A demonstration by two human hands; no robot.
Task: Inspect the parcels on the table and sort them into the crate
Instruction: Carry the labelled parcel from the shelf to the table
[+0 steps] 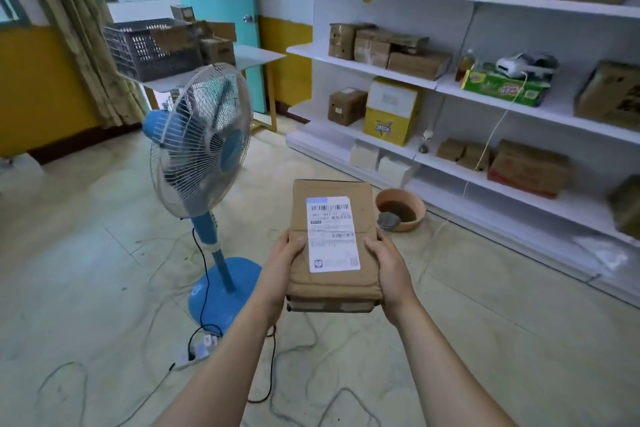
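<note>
Flat cardboard parcel (pixel 333 246), held at chest height over the floor, well apart from the crate (pixel 152 47) on the far surface (pixel 258 57). Gripped at both long edges: left hand (pixel 282 270) curled round the left side, thumb on top; right hand (pixel 388 269) curled round the right side likewise. Long axis running away from the body, label (pixel 331 234) face up, barcode end farthest. Best kept level and steady, thumbs off the print, label read fully before walking past the fan (pixel 201 146) toward the crate.
</note>
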